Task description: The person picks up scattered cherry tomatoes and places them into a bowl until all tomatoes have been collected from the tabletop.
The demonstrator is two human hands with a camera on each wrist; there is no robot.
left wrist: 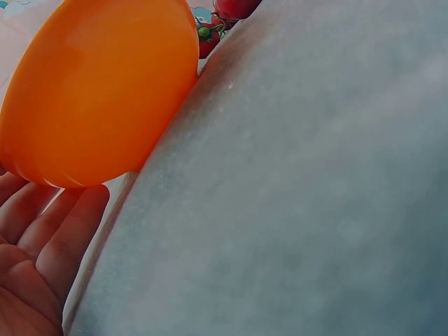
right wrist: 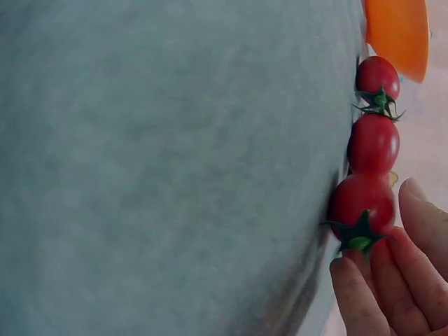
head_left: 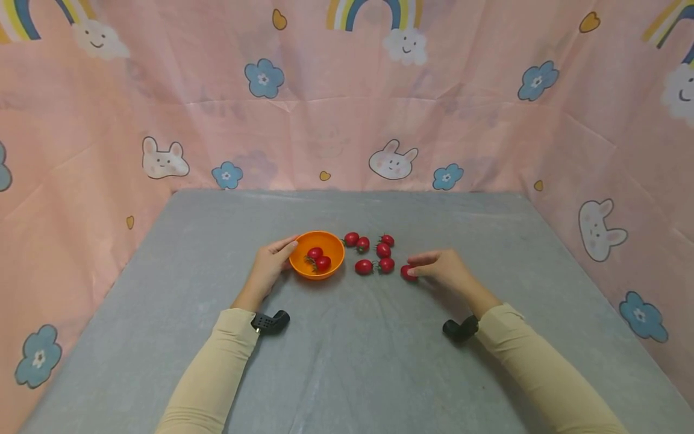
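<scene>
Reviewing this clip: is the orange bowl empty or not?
Not empty. In the head view, two red tomatoes lie inside the orange bowl, with bare wall around them.

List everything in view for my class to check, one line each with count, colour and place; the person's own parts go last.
Bowl: one, orange, left of the loose tomatoes
Tomatoes in the bowl: two, red
Loose tomatoes: six, red, on the table between bowl and right hand
Rightmost tomato: one, red, at the right fingers
Table: one, grey, below the bowl
Printed cloth: piece count unclear, pink, behind and both sides
Wrist devices: two, black, one per wrist
Sleeves: two, beige, on the forearms
Left hand: one, bare, holding the bowl's rim
Right hand: one, bare, fingers around the rightmost tomato; grip unclear
</scene>
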